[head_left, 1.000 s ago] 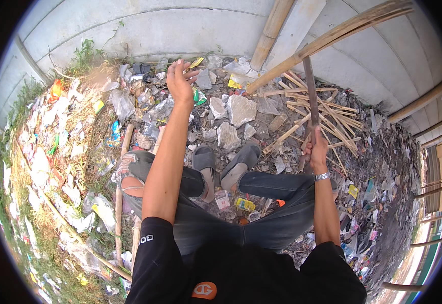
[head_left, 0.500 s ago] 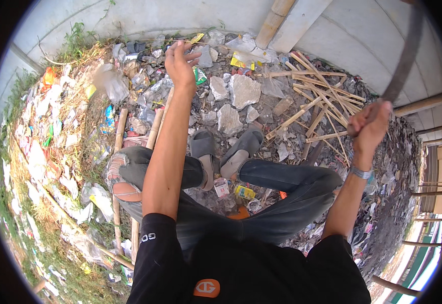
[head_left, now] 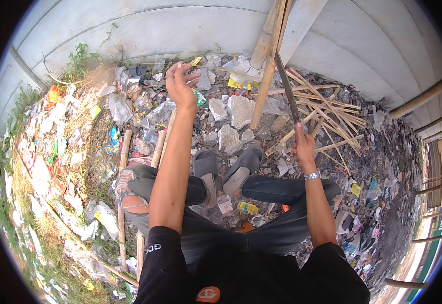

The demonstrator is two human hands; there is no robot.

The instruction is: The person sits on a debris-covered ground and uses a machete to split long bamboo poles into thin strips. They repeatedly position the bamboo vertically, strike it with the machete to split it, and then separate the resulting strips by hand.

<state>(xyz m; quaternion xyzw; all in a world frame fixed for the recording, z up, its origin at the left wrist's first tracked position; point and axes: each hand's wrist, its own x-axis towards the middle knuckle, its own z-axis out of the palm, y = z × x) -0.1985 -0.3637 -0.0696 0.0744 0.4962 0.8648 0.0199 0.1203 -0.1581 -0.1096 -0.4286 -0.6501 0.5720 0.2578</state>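
Observation:
My right hand [head_left: 303, 147] grips a machete, its dark blade [head_left: 288, 88] pointing up and away from me. The blade's far end meets a bamboo piece [head_left: 263, 93] that stands nearly upright beyond my feet, slightly tilted. Its upper part is split lengthwise, with the halves spread a little. Neither hand touches the bamboo. My left hand [head_left: 181, 86] is raised to the left of it, fingers loosely bent and apart, holding nothing. The machete's handle is mostly hidden in my right fist.
A pile of split bamboo strips [head_left: 327, 109] lies at the right, beyond my right hand. Broken concrete chunks [head_left: 240, 107] sit before my sandals [head_left: 246, 161]. Bamboo poles [head_left: 123, 187] lie by my left knee. Plastic litter covers the ground up to a pale wall [head_left: 180, 30].
My right hand has swung the machete down and left from a raised position, onto the bamboo. The split bamboo piece has come into view. My left hand has stayed nearly in place.

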